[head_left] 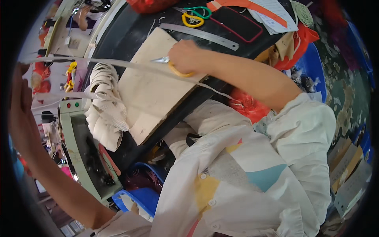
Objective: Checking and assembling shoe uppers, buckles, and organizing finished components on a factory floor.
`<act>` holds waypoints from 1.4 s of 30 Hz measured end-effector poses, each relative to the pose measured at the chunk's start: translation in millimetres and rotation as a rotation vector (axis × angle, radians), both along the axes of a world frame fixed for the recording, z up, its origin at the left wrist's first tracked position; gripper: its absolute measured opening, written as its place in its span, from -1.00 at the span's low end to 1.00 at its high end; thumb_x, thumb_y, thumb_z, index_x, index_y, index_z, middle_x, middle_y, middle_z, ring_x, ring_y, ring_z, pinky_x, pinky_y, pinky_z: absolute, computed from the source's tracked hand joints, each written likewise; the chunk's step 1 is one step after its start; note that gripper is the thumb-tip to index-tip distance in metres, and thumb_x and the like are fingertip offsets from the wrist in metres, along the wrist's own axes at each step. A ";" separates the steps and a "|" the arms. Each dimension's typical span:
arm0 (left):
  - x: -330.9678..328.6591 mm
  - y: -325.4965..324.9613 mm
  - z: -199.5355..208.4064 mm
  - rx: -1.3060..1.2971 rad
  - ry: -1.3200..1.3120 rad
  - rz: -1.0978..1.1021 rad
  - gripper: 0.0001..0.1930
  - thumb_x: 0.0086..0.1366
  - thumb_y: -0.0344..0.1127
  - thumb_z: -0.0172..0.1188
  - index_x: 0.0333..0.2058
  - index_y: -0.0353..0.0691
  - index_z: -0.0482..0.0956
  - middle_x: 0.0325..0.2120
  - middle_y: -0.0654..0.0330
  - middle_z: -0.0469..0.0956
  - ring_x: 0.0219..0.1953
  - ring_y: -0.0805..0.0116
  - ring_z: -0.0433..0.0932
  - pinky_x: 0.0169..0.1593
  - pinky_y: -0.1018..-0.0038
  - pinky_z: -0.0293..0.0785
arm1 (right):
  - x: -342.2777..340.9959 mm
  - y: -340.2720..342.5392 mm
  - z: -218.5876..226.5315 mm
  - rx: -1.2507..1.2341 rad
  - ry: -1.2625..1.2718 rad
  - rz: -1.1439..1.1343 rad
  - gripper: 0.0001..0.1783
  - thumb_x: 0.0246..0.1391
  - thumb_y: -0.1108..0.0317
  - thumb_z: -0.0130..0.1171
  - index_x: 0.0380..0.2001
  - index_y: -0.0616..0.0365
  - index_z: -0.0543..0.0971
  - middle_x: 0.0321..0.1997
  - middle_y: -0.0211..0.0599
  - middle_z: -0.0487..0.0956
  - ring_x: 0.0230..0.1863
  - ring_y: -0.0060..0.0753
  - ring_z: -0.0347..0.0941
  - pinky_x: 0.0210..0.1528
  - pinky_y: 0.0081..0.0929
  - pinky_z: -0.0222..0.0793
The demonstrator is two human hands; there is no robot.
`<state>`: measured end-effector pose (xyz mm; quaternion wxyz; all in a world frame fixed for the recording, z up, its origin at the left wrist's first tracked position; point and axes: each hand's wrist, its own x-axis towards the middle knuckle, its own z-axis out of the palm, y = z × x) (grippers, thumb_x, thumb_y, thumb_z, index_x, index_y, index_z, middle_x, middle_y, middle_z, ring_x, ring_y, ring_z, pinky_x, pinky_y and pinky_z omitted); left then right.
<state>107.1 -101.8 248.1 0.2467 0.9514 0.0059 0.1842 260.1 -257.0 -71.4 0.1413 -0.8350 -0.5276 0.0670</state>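
Observation:
My right hand (184,55) is closed around a pair of small scissors (174,69) with a yellow handle. Their silver blades point left over a beige board (152,71) on the dark table. At the far left edge my left hand (24,89) is raised, its fingers wrapped round a long whitish strip (130,64). The strip stretches rightward across the board, passes close below my right hand, and trails toward a red plastic bag (249,106). A second length of strip (65,95) hangs below it. Left of the board lies a bunched stack of cream textured pieces (104,106).
Behind the board lie a steel ruler (199,35), scissors with green and yellow handles (194,16), a phone with a red case (237,23) and papers (272,17). A pale green machine (73,130) stands at the left, with blue bins (144,201) below.

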 end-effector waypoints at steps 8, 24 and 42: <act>-11.2 51.7 -31.4 -0.101 -0.211 0.394 -0.73 0.28 -0.26 0.12 -0.16 -0.32 0.56 -0.60 0.46 0.26 -0.59 0.73 0.07 -0.51 0.76 -0.06 | 21.8 -154.4 -3.9 0.518 -0.116 -0.173 -0.56 -0.16 0.17 0.26 -0.23 0.13 0.42 -0.27 -0.17 0.45 -0.21 -0.11 0.46 -0.25 -0.28 0.40; -23.1 101.3 -35.4 -0.207 -0.352 0.263 -0.73 0.25 -0.25 0.14 -0.17 -0.31 0.59 -0.68 0.45 0.13 -0.63 0.70 -0.01 -0.53 0.67 -0.18 | -40.8 -114.7 28.2 0.037 -0.038 0.001 -0.41 -0.45 -0.08 0.40 -0.49 0.19 0.44 -0.47 -0.25 0.43 -0.32 -0.16 0.45 -0.34 -0.25 0.36; -132.0 23.4 -203.4 0.218 -0.167 0.042 -0.90 0.00 -0.37 0.24 -0.47 -0.15 0.52 -0.75 0.31 0.26 -0.74 0.41 0.36 -0.69 0.46 0.24 | -84.6 126.7 124.8 0.851 2.096 0.111 -0.43 0.24 -0.03 -0.14 -0.04 0.34 0.40 -0.41 -0.36 0.51 -0.37 -0.60 0.43 -0.30 -0.61 0.37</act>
